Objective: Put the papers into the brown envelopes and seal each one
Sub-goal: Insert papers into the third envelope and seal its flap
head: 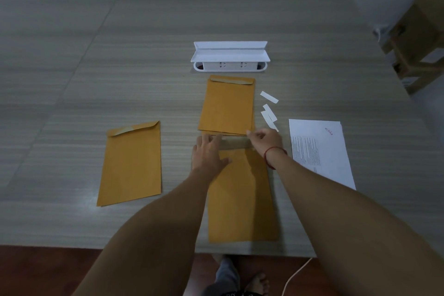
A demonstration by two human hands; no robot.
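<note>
A brown paper envelope (240, 197) lies at the near edge of the grey wood-grain table (144, 55), its flap open toward the far side. The left hand (207, 154) presses flat on its upper part, fingers spread, gripping nothing. The right hand (265, 138) pinches at the flap's right end; what it grips I cannot tell. Printed white paper sheets (319, 151) lie to the right

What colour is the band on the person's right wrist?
Red. The band is a thin cord, seen best in the head view, just behind the right hand.
</note>
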